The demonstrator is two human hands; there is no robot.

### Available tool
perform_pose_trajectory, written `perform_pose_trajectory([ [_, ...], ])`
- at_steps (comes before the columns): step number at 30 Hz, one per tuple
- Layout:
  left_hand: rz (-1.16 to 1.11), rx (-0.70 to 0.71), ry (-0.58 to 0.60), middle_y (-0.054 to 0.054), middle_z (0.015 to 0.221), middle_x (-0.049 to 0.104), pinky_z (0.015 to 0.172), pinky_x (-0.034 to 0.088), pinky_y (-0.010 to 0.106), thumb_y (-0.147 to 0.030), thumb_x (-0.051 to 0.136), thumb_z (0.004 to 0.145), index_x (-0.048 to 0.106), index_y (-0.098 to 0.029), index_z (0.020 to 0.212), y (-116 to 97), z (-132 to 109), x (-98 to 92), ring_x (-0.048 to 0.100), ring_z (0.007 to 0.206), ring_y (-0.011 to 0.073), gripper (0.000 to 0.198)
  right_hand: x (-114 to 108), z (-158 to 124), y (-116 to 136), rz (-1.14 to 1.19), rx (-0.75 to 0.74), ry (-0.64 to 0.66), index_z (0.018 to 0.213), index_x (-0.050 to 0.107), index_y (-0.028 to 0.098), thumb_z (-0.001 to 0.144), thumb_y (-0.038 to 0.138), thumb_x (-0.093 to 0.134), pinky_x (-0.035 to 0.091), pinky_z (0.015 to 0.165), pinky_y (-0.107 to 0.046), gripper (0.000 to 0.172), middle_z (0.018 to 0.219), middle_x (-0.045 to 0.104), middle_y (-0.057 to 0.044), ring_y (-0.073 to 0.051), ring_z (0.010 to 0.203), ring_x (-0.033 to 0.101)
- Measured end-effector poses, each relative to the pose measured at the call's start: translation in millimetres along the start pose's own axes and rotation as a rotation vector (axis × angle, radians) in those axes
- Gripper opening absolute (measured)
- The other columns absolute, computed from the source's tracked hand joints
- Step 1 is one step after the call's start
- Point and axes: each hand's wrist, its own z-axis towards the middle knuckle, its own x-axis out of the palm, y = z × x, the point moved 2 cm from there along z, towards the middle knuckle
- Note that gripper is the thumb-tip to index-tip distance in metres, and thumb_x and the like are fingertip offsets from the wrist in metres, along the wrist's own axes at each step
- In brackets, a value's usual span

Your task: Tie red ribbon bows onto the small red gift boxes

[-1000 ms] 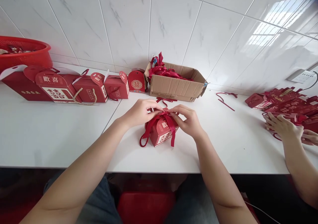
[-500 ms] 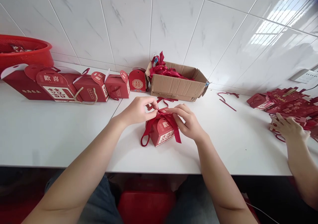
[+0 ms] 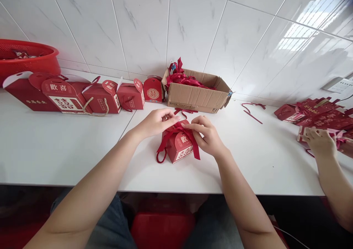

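Note:
In front of me a small red gift box [image 3: 180,151] with white characters stands on the table, a red ribbon [image 3: 195,146] tied over its top in a bow. Twisted red cord hangs in a loop [image 3: 161,157] at its left side. My left hand [image 3: 157,123] is at the top left of the bow, thumb and fingers closed together on the ribbon. From the right, my right hand [image 3: 205,134] pinches the ribbon near the knot. The fingertips partly hide the knot.
Behind the box stands a cardboard carton [image 3: 193,96] of red ribbons. Several red gift boxes [image 3: 100,98] line the wall at left, beside a red basket [image 3: 33,63]. Loose cord [image 3: 252,113] lies to the right. A co-worker's hand [image 3: 320,142] handles another red box at far right.
My left thumb has moved right across the top of the bow. My right hand stays at the knot. The co-worker's hand has shifted slightly, and a second hand shows beside it.

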Motion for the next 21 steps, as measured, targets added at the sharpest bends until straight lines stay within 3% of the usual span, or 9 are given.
perform_pose_trajectory([
  [5, 0.116, 0.133, -0.069, 0.003, 0.076, 0.069, 0.067, 0.048, 0.027, -0.039, 0.067, 0.078, 0.068, -0.018, 0.072, -5.3, -1.0, -0.7, 0.06, 0.073, 0.0158, 0.022, 0.9, 0.5, 1.7, -0.003, -0.006, 0.014, 0.112, 0.067, 0.024, 0.093, 0.014, 0.042, 0.051, 0.078, -0.039, 0.033, 0.092, 0.058, -0.008, -0.02, 0.085, 0.054],
  [10, 0.064, 0.121, -0.065, 0.005, 0.083, 0.072, 0.074, 0.053, 0.031, -0.034, 0.065, 0.08, 0.067, -0.017, 0.075, -6.1, -1.9, 3.0, 0.065, 0.079, 0.0177, 0.018, -0.9, 0.7, 2.6, 0.008, 0.002, 0.054, 0.113, 0.069, 0.026, 0.093, 0.013, 0.04, 0.051, 0.078, -0.04, 0.038, 0.089, 0.056, -0.007, -0.019, 0.082, 0.053],
  [16, 0.011, 0.116, -0.127, 0.005, 0.077, 0.071, 0.071, 0.056, 0.031, -0.033, 0.068, 0.079, 0.065, -0.016, 0.071, -7.2, -1.7, 4.0, 0.066, 0.073, 0.0175, 0.019, -0.9, 0.2, 6.2, 0.018, 0.006, 0.164, 0.113, 0.07, 0.027, 0.091, 0.008, 0.035, 0.05, 0.082, -0.043, 0.045, 0.09, 0.051, -0.008, -0.021, 0.087, 0.049],
  [21, -0.013, 0.135, -0.132, 0.005, 0.076, 0.071, 0.072, 0.056, 0.03, -0.031, 0.067, 0.078, 0.066, -0.015, 0.072, -5.0, -0.8, 3.7, 0.066, 0.072, 0.0164, 0.017, -0.6, 0.1, 7.0, -0.01, 0.035, 0.111, 0.128, 0.058, 0.023, 0.091, 0.009, 0.036, 0.048, 0.079, -0.042, 0.046, 0.088, 0.051, -0.007, -0.021, 0.083, 0.049],
])
